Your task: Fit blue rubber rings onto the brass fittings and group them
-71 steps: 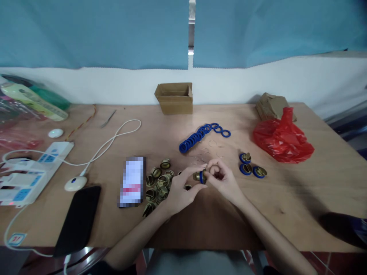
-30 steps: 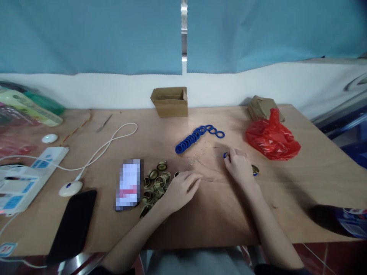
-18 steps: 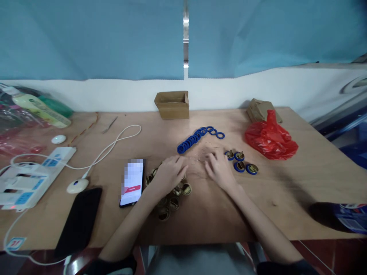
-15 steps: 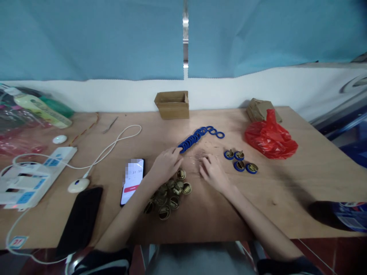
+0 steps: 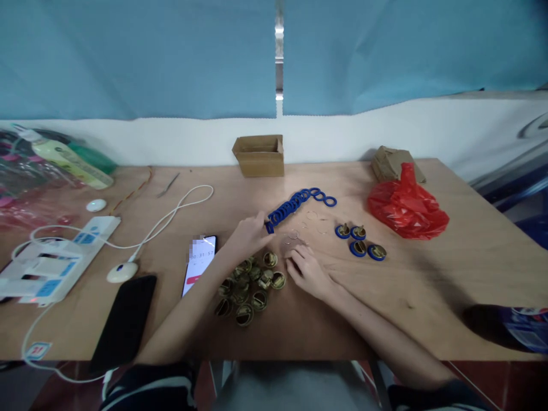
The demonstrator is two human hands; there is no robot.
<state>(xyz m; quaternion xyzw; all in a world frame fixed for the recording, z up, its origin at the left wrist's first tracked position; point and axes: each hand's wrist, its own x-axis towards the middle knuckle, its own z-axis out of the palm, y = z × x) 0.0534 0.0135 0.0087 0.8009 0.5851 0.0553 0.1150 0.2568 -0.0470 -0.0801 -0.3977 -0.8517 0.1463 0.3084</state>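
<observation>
Left to right: phone just beside the caps. Left hand pinches 1 blue ring off the row; risk: drags its neighbours. Right hand flat, fingers loose, by the wire rings; could scatter them. 4 done caps apart on the desk.

A wooden bench carries a small open cardboard box at its far edge, a row of blue rubber rings, a heap of brass caps, four brass caps fitted with blue rings, thin wire rings, a red plastic bag, a lit phone, a dark phone, a white power strip and a white cable.
</observation>
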